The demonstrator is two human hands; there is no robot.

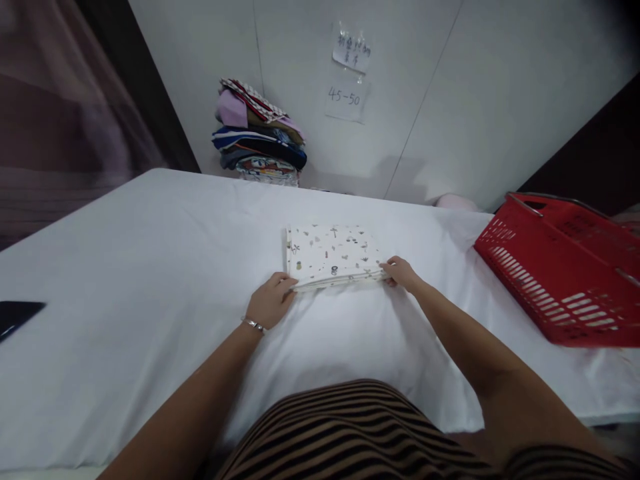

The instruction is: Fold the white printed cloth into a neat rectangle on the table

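Note:
A folded white cloth (pixel 333 250) with small printed figures lies in front of me on the white-covered table (pixel 150 300). Its layered near edge faces me. At the near left corner, my left hand (pixel 271 300), with a bracelet at the wrist, is closed on the cloth, thumb and fingers at the edge. My right hand (pixel 399 272) pinches the near right corner between thumb and fingers. The fingertips under the layers are partly hidden.
A red plastic basket (pixel 560 267) stands at the table's right side. Folded clothes (pixel 260 137) are stacked beyond the far edge by the wall, below paper notes (pixel 345 100). A dark flat object (pixel 20 317) lies at the left.

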